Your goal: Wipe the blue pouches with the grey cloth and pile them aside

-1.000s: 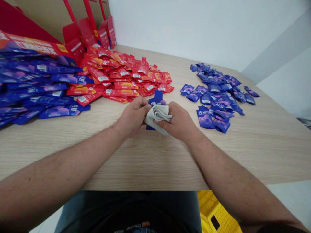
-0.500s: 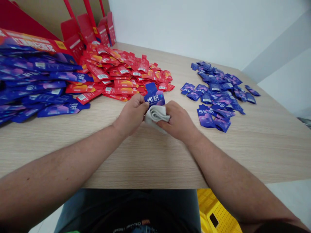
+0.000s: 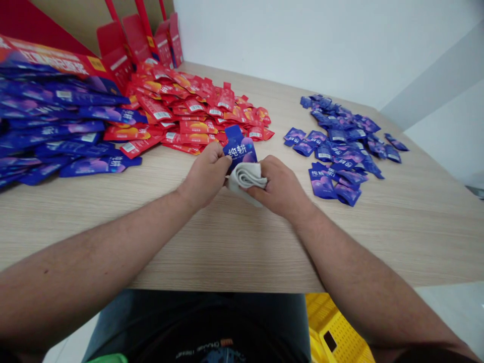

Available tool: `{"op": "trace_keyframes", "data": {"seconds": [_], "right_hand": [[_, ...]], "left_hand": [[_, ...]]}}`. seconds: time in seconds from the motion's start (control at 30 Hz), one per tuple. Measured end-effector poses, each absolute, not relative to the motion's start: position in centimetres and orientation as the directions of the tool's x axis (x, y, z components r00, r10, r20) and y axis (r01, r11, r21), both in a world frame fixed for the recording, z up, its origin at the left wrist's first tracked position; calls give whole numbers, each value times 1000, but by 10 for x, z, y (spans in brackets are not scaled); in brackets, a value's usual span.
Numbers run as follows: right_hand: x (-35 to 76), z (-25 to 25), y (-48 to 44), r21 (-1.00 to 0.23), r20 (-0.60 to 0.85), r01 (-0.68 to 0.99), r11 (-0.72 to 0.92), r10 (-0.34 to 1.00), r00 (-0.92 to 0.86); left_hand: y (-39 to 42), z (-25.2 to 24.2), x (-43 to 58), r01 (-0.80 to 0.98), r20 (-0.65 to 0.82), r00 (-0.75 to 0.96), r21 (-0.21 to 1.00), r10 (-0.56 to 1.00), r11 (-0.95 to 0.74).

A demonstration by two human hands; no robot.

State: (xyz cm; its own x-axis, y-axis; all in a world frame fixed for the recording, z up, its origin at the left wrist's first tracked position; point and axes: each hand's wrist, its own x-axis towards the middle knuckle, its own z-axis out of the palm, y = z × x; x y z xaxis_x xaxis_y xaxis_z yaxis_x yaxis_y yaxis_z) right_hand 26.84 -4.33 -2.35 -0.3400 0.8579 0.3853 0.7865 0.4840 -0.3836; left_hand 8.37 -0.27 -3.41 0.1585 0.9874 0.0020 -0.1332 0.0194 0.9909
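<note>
A blue foil sachet (image 3: 239,149) with white Chinese lettering stands upright between my hands. My left hand (image 3: 206,175) pinches its left edge between thumb and fingers. My right hand (image 3: 278,187) grips a folded grey-white cloth (image 3: 246,179) and presses it against the lower part of the sachet. That lower part is hidden behind the cloth and my fingers.
On the light wood table (image 3: 227,252), red sachets (image 3: 196,113) lie heaped behind my hands. Long blue pouches (image 3: 56,123) are stacked at left, small blue sachets (image 3: 336,143) are spread at right, and red cardboard displays (image 3: 136,45) stand behind. A yellow crate (image 3: 336,333) sits below the table edge.
The sachet has risen out from behind my hands, and its lettering now shows above the cloth. The cloth has shifted down the sachet, and the view has tilted slightly downward.
</note>
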Motion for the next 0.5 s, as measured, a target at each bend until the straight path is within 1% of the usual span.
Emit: {"op": "trace_keyframes", "data": {"seconds": [0.07, 0.17, 0.2, 0.3, 0.43, 0.5], "right_hand": [[269, -23, -43, -393, 400, 803, 449, 869, -291], [270, -23, -42, -392, 323, 772, 501, 860, -394], [270, -24, -42, -387, 325, 768, 509, 855, -403], [270, -25, -41, -373, 395, 806, 459, 865, -310], [270, -24, -41, -371, 367, 791, 486, 859, -356], [271, -22, -41, -376, 425, 816, 438, 864, -268]], "left_hand": [[-4, -31, 85, -150, -28, 136, 987, 990, 49], [-4, -29, 86, -152, -46, 105, 986, 993, 62], [-3, -28, 87, -158, -47, 100, 985, 994, 62], [-1, -28, 86, -189, -46, 119, 980, 992, 68], [-2, -28, 85, -174, -31, 112, 984, 993, 50], [-2, -27, 85, -175, -23, 127, 984, 992, 45]]}}
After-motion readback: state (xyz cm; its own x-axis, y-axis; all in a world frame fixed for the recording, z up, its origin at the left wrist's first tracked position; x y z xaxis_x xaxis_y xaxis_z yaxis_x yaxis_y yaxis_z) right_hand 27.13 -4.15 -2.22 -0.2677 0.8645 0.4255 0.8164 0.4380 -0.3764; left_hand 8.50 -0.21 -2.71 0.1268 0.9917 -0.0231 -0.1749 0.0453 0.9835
